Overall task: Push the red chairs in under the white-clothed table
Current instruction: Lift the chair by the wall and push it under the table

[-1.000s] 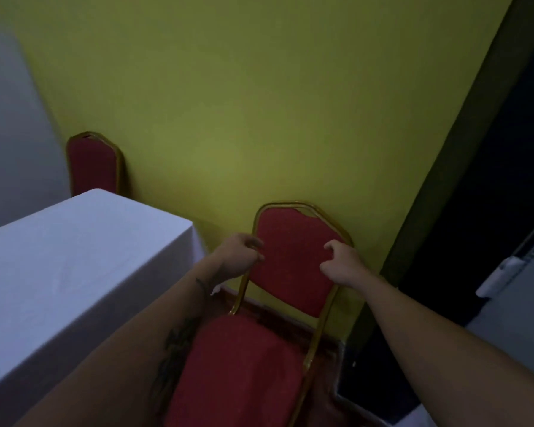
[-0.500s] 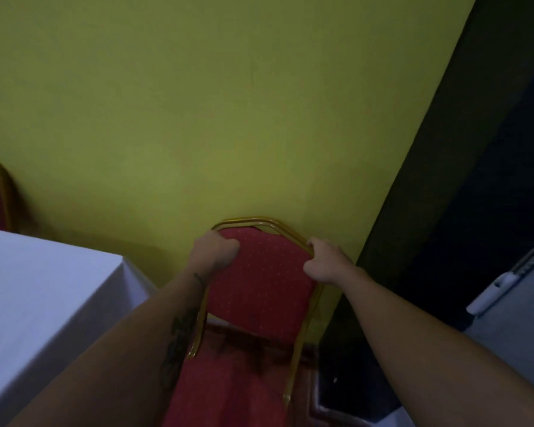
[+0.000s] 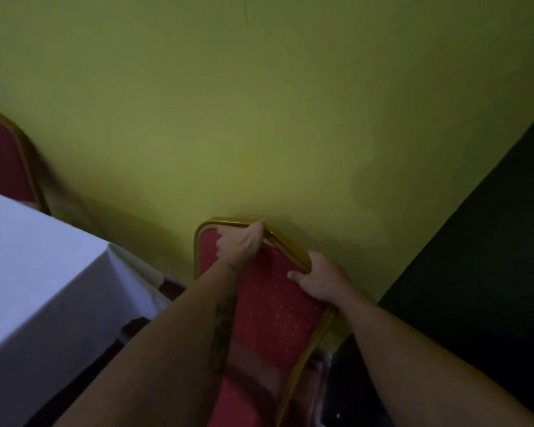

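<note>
- Since the earlier frame, the left hand (image 3: 241, 245) is shifted from the left side of the chair (image 3: 275, 306) back up to its top rail, and the backrest is seen turned, its right edge now nearer the camera.
- That hand is seen with the fingers curled over the gold top rail and the thumb laid on the red front of the backrest; the rail is gripped.
- The right hand (image 3: 318, 280) is closed on the gold frame at the upper right corner of the backrest, the thumb pressed on the red fabric and the fingers wrapped behind the rail.
- A tattoo is seen on the left forearm, which crosses in front of the backrest's left half.
- The chair is placed against the yellow-green wall (image 3: 259, 118), right of the table (image 3: 43, 288) and apart from it; it is not under the cloth.
- Part of the red seat is seen at the bottom edge, below the backrest, partly hidden by the left forearm.
- The white cloth is draped over the table's corner, with dark red floor visible between it and the chair.
- A second chair (image 3: 3, 161), red with a gold frame, is seen at the left edge beyond the table, against the same wall.
- A dark panel (image 3: 475, 257) is seen right of the wall.
</note>
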### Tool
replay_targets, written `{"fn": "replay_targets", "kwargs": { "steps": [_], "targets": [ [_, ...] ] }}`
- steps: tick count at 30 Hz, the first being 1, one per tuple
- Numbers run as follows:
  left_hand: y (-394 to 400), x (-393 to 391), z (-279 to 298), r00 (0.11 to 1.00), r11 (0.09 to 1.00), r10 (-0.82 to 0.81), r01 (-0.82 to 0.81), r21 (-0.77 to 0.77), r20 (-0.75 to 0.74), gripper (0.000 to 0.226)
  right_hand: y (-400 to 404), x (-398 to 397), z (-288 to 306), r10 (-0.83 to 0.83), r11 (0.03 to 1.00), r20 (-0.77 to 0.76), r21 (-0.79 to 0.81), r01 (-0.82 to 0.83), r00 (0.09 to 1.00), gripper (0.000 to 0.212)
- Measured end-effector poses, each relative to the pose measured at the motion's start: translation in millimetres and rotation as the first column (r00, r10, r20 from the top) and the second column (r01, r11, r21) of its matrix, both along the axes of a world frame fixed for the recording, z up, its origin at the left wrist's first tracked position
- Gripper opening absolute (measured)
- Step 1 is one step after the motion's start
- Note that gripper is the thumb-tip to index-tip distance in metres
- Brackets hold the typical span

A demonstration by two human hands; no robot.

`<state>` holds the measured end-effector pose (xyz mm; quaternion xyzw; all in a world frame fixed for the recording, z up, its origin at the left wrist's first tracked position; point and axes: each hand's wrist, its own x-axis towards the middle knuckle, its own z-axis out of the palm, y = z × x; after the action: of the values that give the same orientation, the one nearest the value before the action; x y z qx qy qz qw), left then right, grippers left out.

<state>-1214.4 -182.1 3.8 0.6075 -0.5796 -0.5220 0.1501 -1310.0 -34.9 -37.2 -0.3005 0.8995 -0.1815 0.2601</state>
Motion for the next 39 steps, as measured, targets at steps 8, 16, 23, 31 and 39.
{"fn": "replay_targets", "kwargs": {
  "steps": [8, 16, 23, 31, 39],
  "targets": [
    [0.5, -58.6, -15.0, 0.975, 0.995, 0.091, -0.098, 0.025, 0.202, 0.127, 0.4, -4.6, -11.4, 0.076, 0.996, -0.211, -0.029, -0.084, 0.975, 0.055],
    [-3.3, -39.1, -25.3, 0.993, 0.999, -0.020, 0.023, -0.022, 0.114, 0.133, 10.9, 24.8, -4.2, 0.064, 0.998, -0.154, -0.016, -0.067, 0.986, 0.053],
    [17.3, 28.0, -17.4, 0.956, 0.953, -0.276, 0.286, -0.097, 0.100, 0.115, 31.9, 76.8, 4.4, 0.040, 0.999, -0.015, 0.007, -0.040, 0.999, 0.048],
    [100.6, 153.4, -29.0, 0.824, 0.813, -0.552, 0.566, -0.138, 0.130, 0.049, 66.8, 119.2, 15.5, -0.008, 0.998, 0.090, 0.062, 0.002, 0.996, 0.049],
    [189.4, 181.3, -102.6, 0.659, 0.698, -0.708, 0.709, 0.105, 0.256, 0.119, 69.6, 121.5, 36.4, 0.056, 0.997, 0.178, 0.043, -0.064, 0.982, 0.016]
  ]
}}
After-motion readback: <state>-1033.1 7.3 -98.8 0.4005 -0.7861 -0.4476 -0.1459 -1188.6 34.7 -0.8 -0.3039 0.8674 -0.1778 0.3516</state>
